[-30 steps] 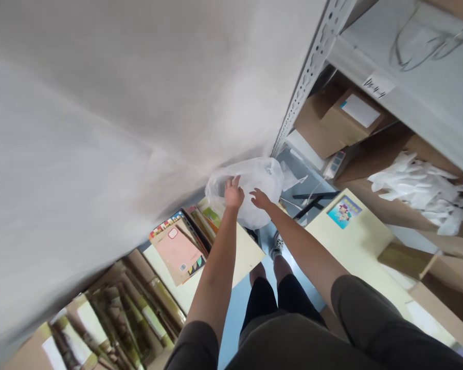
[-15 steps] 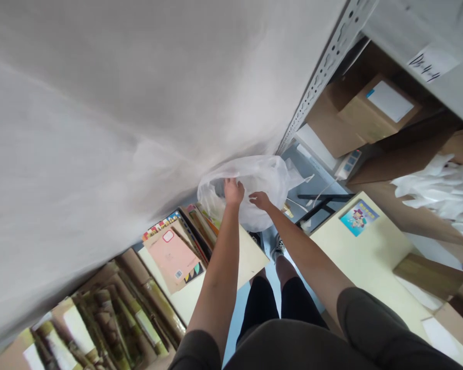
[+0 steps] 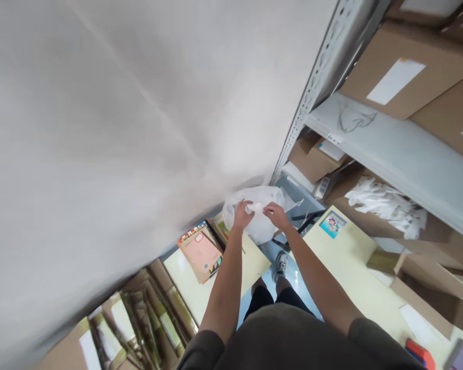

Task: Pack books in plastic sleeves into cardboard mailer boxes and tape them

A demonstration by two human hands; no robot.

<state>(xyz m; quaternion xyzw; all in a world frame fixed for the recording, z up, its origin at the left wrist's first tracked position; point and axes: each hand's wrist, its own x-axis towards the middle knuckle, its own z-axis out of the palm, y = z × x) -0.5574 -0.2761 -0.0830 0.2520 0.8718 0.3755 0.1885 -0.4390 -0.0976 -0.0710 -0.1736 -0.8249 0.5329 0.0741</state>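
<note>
since half a second ago, the left hand (image 3: 244, 216) has drawn back from the bag's opening, and a bunched bit of plastic now shows between it and the right hand (image 3: 277, 214). head view: both hands pinch the white plastic bag (image 3: 261, 231), thumbs against fingers; its body spreads beneath and beyond them. left of the left hand, closer to the body, lies a pink envelope (image 3: 203, 252). right of the right hand, a colourful card (image 3: 333, 224) lies on a cream tabletop (image 3: 347, 262); further right, a carton holds white crumpled material (image 3: 386, 205).
</note>
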